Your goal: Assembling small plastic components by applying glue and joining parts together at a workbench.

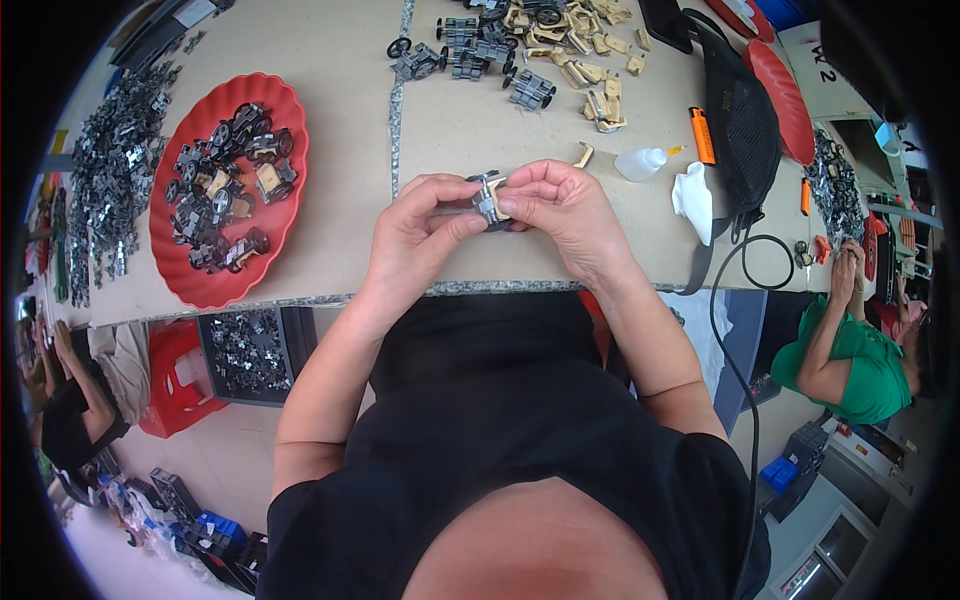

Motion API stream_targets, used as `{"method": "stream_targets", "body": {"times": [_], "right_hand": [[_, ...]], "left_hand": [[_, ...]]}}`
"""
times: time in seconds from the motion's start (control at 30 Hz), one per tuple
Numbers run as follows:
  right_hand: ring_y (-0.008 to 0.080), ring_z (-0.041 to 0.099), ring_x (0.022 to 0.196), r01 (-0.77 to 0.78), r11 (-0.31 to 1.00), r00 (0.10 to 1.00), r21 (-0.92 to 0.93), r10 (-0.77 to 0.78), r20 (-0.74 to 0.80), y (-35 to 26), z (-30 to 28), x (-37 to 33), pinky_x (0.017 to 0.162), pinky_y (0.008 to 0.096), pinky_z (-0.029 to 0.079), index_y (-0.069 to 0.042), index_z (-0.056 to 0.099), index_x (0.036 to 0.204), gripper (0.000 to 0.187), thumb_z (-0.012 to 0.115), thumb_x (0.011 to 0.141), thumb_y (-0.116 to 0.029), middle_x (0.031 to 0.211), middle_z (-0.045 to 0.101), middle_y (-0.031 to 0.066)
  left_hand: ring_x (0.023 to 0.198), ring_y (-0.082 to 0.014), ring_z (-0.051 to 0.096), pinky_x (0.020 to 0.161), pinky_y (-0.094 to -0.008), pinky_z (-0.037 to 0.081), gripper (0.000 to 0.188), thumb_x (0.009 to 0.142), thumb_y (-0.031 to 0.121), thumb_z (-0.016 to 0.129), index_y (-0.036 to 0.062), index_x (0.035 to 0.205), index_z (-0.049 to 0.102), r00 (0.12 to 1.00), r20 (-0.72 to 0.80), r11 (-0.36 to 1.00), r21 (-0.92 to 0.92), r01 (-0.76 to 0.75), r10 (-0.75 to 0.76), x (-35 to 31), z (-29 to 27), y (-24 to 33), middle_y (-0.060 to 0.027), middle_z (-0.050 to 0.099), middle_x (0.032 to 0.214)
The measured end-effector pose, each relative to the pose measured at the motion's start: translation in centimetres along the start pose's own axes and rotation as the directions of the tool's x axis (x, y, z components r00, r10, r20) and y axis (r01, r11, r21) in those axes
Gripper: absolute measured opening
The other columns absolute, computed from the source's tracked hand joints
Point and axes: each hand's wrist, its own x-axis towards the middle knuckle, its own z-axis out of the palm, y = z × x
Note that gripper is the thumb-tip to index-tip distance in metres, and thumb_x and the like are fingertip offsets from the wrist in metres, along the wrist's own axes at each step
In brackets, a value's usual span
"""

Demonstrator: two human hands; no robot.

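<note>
Between both hands, just above the table's near edge, is a small grey toy chassis (487,203) with black wheels and a tan plastic piece against it. My left hand (425,222) pinches its left side with thumb and fingers. From the other side my right hand (562,210) grips it, the thumb pressed on the tan part. Fingers partly cover the chassis. A loose tan piece (584,155) lies just beyond my right hand. At the far middle are a pile of grey wheeled chassis (468,50) and a pile of tan pieces (600,100).
A red scalloped tray (285,235) with assembled toy parts stands at left. Many grey parts (105,170) lie farther left. On the right are a white squeeze bottle (640,164), an orange tool (702,136), a white tissue (692,200), a black bag (742,120) and a cable (722,340). Co-workers sit on both sides.
</note>
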Motion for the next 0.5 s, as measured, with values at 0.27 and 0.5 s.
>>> {"method": "stream_targets", "body": {"times": [0.27, 0.5], "right_hand": [[0.0110, 0.060, 0.078, 0.129, 0.985, 0.992, -0.115, -0.128, 0.017, 0.9, 0.7, -0.6, 0.071, 0.0220, 0.049, 0.003, 0.062, 0.100, 0.025, 0.068, 0.077, -0.004, 0.092, 0.063, 0.0069], [0.0147, 0.059, 0.083, 0.400, 0.794, 0.909, -0.457, -0.409, 0.086, 1.5, 1.1, -0.8, 0.074, 0.0272, 0.049, -0.002, 0.064, 0.103, 0.035, 0.074, 0.069, -0.005, 0.096, 0.062, 0.0082]], "left_hand": [[0.093, -0.0179, 0.060, 0.083, -0.0256, 0.053, 0.025, 0.078, -0.007, 0.062, -0.0027, 0.102, 0.058, 0.995, -0.096, 1.000, -0.005, -0.010, 0.009, -0.1, 0.5, -0.1, -0.0070, 0.047, 0.105], [0.090, -0.0164, 0.059, 0.076, -0.0264, 0.054, 0.028, 0.077, -0.011, 0.061, -0.0014, 0.103, 0.056, 0.987, -0.158, 0.995, 0.095, 0.006, 0.009, -0.4, 1.0, 0.1, -0.0083, 0.047, 0.109]]}}
